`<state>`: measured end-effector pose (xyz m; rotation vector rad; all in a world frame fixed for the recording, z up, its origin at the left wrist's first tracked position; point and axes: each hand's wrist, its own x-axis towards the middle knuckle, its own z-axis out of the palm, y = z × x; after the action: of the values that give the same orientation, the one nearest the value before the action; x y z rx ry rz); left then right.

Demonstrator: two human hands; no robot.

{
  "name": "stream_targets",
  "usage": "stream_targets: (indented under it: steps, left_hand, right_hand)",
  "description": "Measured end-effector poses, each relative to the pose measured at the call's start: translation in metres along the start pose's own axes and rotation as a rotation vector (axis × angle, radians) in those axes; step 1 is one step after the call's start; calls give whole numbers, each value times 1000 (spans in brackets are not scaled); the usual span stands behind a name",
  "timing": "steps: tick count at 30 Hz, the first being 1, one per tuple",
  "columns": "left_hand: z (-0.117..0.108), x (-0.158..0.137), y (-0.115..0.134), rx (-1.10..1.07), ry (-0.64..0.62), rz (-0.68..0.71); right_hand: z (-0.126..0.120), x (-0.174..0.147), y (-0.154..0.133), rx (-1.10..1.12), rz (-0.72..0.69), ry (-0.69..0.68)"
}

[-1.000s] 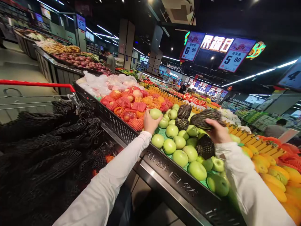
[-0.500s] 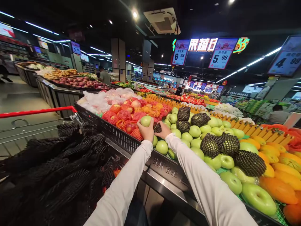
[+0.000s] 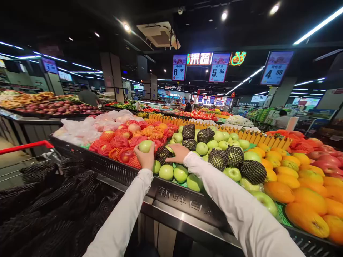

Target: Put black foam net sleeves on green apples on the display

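My left hand is closed around a bare green apple, holding it up over the front of the fruit display. Just right of it, a green apple in a black foam net rests low among the other apples. My right hand has its thumb and fingers curled on the right side of that netted apple, with its far fingers partly hidden. Loose green apples lie below and around both hands. Several more netted apples sit to the right on the pile.
Red apples in red nets lie left, oranges right. The black crate's front wall runs below my hands. Many black foam nets fill the lower left, by a cart's red handle. A person stands farther back.
My view has turned to the right, so the display has shifted left. Between my hands, more of the netted apple shows. My left hand still holds the bare green apple.
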<state>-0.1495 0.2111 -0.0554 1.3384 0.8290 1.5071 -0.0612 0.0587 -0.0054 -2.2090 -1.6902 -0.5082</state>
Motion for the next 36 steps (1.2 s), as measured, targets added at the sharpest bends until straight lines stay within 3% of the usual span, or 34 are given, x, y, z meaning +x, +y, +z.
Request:
stream_targets:
  steps: [4, 6, 8, 13, 15, 17, 20, 23, 27, 29, 31, 34, 36]
  left_hand:
    - [-2, -9, 1, -28, 11, 225]
    - [1, -21, 6, -81, 11, 415]
    - [10, -37, 18, -115, -9, 609]
    - [65, -96, 68, -32, -149, 1295]
    - [93, -120, 85, 27, -208, 1583]
    - [118, -141, 92, 27, -273, 1749]
    - [143, -156, 86, -41, -414, 1737]
    - [153, -155, 70, -63, -550, 1664]
    - [142, -154, 67, 3, -648, 1624]
    - [121, -158, 80, 96, -721, 1575]
    - [88, -160, 100, 190, -740, 1424]
    - [18, -150, 131, 224, -787, 1179]
    - [-33, -127, 141, 281, -784, 1070]
  right_hand:
    - [-58, -63, 31, -107, -53, 117]
    - [-80, -97, 57, -230, -114, 309]
    - [-93, -125, 88, -264, -86, 430]
    - [-99, -157, 148, -101, 199, 632]
    - [-99, -160, 156, -54, 246, 698]
    - [-99, -164, 156, 49, 224, 717]
    - [-97, -169, 147, 305, 84, 606]
    - [-91, -170, 137, 367, 37, 495]
    - [-86, -168, 128, 276, 20, 570]
    - [-86, -168, 126, 195, 19, 641]
    - [-88, -171, 125, 137, 55, 740]
    - [-93, -174, 124, 101, 168, 938]
    - [-96, -176, 125, 60, 189, 1064]
